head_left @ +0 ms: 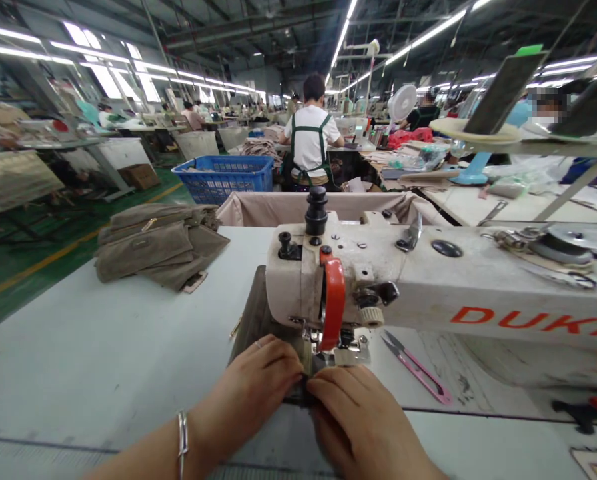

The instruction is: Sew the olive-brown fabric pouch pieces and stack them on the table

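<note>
An olive-brown fabric piece (252, 308) lies at the needle area of a white sewing machine (408, 273) and reaches back along the left of its head. My left hand (258, 380), with a ring and a bracelet, presses bent fingers together on the fabric just in front of the presser foot. Close beside it, my right hand (361, 413) curls over the near edge of the same fabric, its thumb side tucked below. An orange guard (332, 300) hides part of the needle. Pink-handled thread snips (421, 372) lie on the machine bed to the right.
A stack of olive-brown sewn pieces (153, 250) rests at the table's left far edge. Behind the machine is a cloth-lined bin (273, 207); a blue basket (223, 180) stands beyond. A person in a white shirt (309, 137) sits ahead, facing away. Thread cones (503, 93) stand at right.
</note>
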The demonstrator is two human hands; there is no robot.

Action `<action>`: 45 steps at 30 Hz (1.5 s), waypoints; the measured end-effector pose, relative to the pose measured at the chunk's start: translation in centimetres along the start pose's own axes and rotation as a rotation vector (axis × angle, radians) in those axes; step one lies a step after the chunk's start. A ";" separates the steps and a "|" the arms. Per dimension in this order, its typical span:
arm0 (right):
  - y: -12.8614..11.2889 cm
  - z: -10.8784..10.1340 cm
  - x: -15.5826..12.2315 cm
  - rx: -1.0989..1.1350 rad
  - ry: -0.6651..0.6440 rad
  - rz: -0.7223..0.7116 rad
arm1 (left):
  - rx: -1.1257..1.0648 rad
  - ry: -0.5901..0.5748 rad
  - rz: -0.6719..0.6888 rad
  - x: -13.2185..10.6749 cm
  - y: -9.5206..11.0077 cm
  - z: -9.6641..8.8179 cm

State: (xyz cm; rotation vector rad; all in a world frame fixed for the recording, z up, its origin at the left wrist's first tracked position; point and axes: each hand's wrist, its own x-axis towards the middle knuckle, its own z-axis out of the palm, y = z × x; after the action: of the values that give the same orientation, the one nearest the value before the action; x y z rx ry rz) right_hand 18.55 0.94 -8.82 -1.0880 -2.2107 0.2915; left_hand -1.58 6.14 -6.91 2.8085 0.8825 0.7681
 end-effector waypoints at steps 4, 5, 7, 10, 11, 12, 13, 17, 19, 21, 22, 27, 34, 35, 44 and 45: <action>-0.2 -0.2 0.1 -0.023 -0.033 0.014 | -0.058 0.055 -0.005 0.1 -0.1 -0.2; -0.2 -0.2 0.1 -0.021 -0.042 0.017 | -0.053 0.045 0.033 0.2 0.0 -0.2; -0.2 -0.1 0.1 -0.018 -0.057 0.024 | -0.050 -0.006 0.092 0.4 0.1 -0.3; -0.2 0.0 0.0 -0.016 -0.050 0.014 | -0.071 -0.065 0.103 0.7 0.3 -0.2; -0.2 0.0 0.0 -0.013 -0.037 0.006 | -0.075 -0.076 0.105 0.7 0.4 -0.2; -0.2 0.0 0.0 -0.010 -0.018 0.003 | -0.071 -0.077 0.107 0.7 0.4 -0.2; -0.2 0.0 0.0 -0.009 0.000 0.002 | -0.067 -0.072 0.110 0.7 0.4 -0.3; 0.1 0.0 0.0 -0.039 0.027 -0.012 | -0.092 -0.087 0.085 0.5 0.3 -0.6; 0.3 0.0 0.1 -0.056 0.009 -0.017 | -0.115 -0.092 0.073 0.5 0.0 -0.7; 0.5 0.2 0.2 -0.073 0.008 -0.002 | -0.113 -0.078 0.080 0.6 -0.4 -0.7; 0.6 0.2 0.3 -0.083 0.015 0.005 | -0.114 -0.070 0.095 0.7 -0.7 -0.6; 1.0 0.7 0.3 -0.138 -0.036 0.089 | -0.121 -0.087 0.124 1.2 -2.4 -0.1; 1.0 1.0 0.2 -0.177 -0.052 0.098 | -0.052 -0.137 0.047 2.3 -4.0 0.4; 0.9 1.0 0.3 -0.175 -0.047 0.099 | -0.033 -0.146 0.039 2.4 -4.2 0.5; 0.3 0.8 0.8 -0.119 -0.025 0.164 | 0.045 -0.123 -0.011 2.8 -5.0 0.9; 0.3 0.8 0.8 -0.113 -0.029 0.173 | 0.051 -0.121 -0.014 2.9 -4.9 0.9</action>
State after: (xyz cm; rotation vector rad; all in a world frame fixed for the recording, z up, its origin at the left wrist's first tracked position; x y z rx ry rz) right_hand 17.90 1.79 -9.18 -1.3484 -2.1833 0.2605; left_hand -1.61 11.84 -7.56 2.8538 0.9125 0.5748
